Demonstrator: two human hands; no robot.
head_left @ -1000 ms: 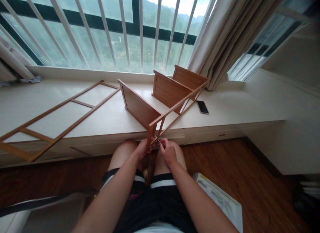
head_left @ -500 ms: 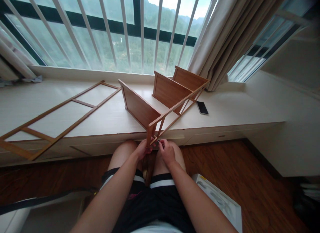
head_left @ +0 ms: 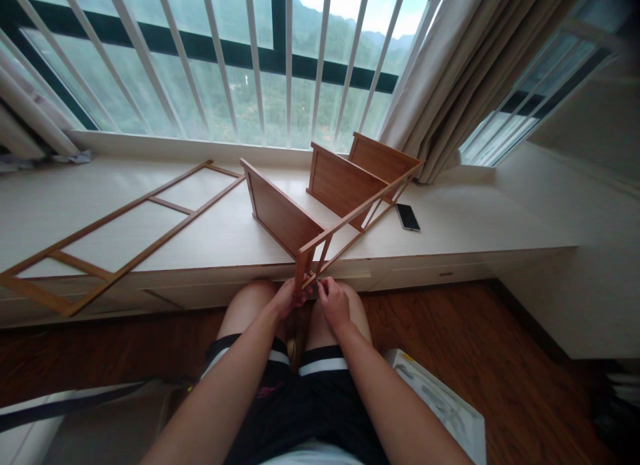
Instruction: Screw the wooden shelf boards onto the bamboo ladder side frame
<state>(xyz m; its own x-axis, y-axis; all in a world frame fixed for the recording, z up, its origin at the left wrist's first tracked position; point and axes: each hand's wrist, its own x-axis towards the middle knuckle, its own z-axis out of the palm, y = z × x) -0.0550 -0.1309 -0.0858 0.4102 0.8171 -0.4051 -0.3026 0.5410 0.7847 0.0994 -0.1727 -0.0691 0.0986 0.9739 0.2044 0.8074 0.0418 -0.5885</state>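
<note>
A partly assembled wooden shelf (head_left: 345, 218) lies on its side along the white window ledge, its boards standing up from a ladder-like side frame. Its near end juts past the ledge edge, above my knees. My left hand (head_left: 287, 297) is wrapped around that end. Close by on the right, my right hand (head_left: 332, 298) pinches something small and thin against the frame's corner; its kind is too small to make out. A second wooden side frame (head_left: 125, 212) lies flat on the ledge to the left, its near end overhanging the edge.
A black phone (head_left: 408, 217) rests on the window ledge (head_left: 480, 218) right of the shelf. Beige curtains (head_left: 465, 72) hang behind it, beside the barred window. A flat white box (head_left: 440, 398) is on the wooden floor by my right leg. Drawer fronts run under the ledge.
The view has shifted slightly. My left hand keeps its hold on the shelf end, while the right fingers move a little at the corner. The shelf and loose frame stay in place.
</note>
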